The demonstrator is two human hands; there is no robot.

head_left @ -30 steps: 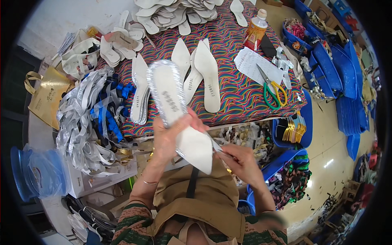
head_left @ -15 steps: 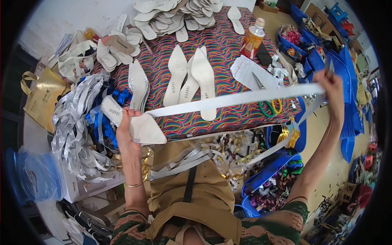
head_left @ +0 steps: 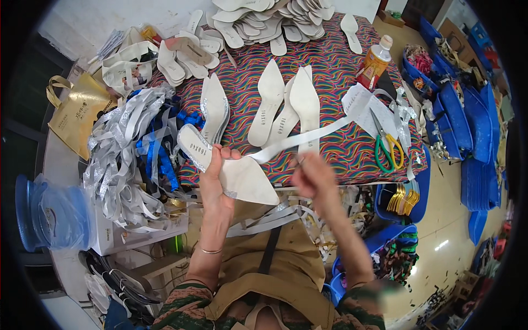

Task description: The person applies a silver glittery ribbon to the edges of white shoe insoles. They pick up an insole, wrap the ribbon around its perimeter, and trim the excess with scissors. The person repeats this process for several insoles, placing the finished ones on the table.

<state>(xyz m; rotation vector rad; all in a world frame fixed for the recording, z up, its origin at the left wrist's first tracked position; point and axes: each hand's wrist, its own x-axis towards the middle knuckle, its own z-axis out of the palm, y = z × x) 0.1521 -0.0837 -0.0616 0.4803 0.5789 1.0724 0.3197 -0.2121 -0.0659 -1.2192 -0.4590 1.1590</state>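
Observation:
My left hand [head_left: 216, 179] grips a white, pointed-toe shoe insole [head_left: 250, 180] near its middle, with the toe aimed right and towards me. Silver glitter trim edges its heel. From the insole's far edge a white strip [head_left: 297, 142] runs loosely right across the table to a sheet of paper [head_left: 360, 108]. My right hand [head_left: 316, 179], smeared by motion, is closed just right of the insole; a small thing at its fingertips is too blurred to name. Beyond lie several white insoles [head_left: 268, 99] and, at left, a stack of glitter-edged ones [head_left: 215, 107].
Scissors with green and yellow handles [head_left: 391, 151] lie at the table's right, near a bottle [head_left: 375, 63]. A heap of silver strips [head_left: 124, 159] hangs at left. Many insoles [head_left: 269, 25] are piled at the back. Blue bins [head_left: 399, 192] stand at lower right.
My right hand has come from far right in close to the insole. The strip, stretched taut before, now lies slack on the table. The view has shifted, so the table appears farther right.

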